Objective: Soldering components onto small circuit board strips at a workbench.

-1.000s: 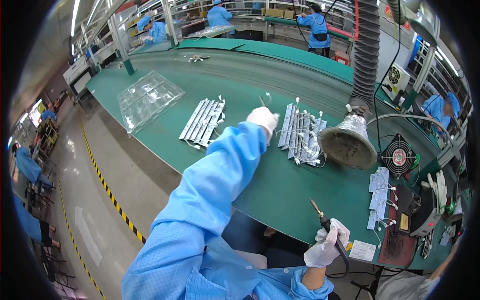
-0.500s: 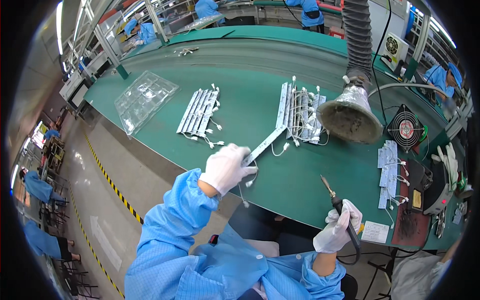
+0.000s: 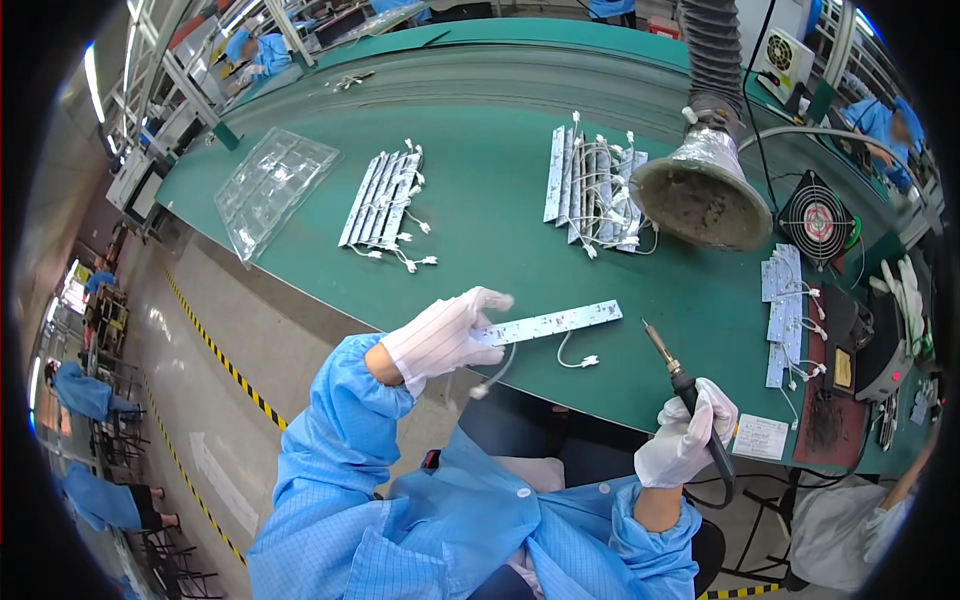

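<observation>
My left hand (image 3: 440, 338), in a white glove, grips one end of a narrow white LED strip board (image 3: 562, 322) near the bench's front edge. Two thin white leads with plugs hang from that board. In my right hand (image 3: 682, 440), also gloved, is a soldering iron (image 3: 684, 388), its bare tip pointing up and left, apart from the board's free end. Beyond my hands lie a stack of strip boards with tangled leads (image 3: 598, 190) and a smaller stack of strip boards (image 3: 380, 198) further left. More white boards (image 3: 783, 310) lie at the right.
A clear plastic tray (image 3: 272, 190) lies at the far left of the green bench (image 3: 470, 230). A fume extraction hood (image 3: 700, 190) hangs over the right side. Near it stand a small black fan (image 3: 818, 222), a soldering station (image 3: 888, 350) and a paper label (image 3: 760, 437). Other people work beyond.
My left hand has drawn the strip board off the right-hand stack toward me and turned it nearly level. The soldering iron stays in my right hand, and the view has shifted slightly.
</observation>
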`<state>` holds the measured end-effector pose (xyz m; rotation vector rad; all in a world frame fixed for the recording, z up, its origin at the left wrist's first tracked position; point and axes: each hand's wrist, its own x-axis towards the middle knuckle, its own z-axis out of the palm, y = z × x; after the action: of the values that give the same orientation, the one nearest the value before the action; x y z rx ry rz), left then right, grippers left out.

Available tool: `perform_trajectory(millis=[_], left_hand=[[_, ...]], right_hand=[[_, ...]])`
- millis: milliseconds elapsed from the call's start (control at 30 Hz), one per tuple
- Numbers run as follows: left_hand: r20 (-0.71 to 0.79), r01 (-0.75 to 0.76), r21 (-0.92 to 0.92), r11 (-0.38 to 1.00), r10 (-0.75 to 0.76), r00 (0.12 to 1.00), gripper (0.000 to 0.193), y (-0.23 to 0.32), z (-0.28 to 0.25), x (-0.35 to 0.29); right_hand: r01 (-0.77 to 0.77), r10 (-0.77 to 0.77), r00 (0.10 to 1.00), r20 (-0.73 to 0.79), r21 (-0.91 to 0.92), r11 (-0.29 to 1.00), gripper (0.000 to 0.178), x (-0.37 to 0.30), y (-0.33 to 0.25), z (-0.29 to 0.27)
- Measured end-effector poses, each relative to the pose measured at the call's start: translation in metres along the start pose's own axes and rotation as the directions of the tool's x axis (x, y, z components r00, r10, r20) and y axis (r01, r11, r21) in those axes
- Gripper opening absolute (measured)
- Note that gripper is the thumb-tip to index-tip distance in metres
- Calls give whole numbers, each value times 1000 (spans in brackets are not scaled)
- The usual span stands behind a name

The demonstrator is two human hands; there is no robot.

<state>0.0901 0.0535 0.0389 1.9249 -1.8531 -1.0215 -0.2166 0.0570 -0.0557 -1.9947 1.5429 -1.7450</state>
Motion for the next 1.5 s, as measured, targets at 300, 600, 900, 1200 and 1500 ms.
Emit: perform_trajectory(millis=[300,600,900,1200,1500], left_hand=[[-166,-418,25,908,416,894,38,42,75,43],[-421,-528,157,835,540,729,32,51,101,52],[-425,-511,172,843,531,733,40,50,106,49],[-417,-491,233,839,543,729,40,51,107,49],[-433,-534,178,826,554,711,37,48,106,54]], right_hand=[[-405,439,892,110,626,666,12,11,-33,0],[153,-172,980,96,177,972,16,9,-5,-3],[70,-129,977,171,316,946,13,14,-12,-3],[165,-200,965,168,200,966,13,12,-12,-4],[-60,0,985,172,344,937,13,13,-15,-7]])
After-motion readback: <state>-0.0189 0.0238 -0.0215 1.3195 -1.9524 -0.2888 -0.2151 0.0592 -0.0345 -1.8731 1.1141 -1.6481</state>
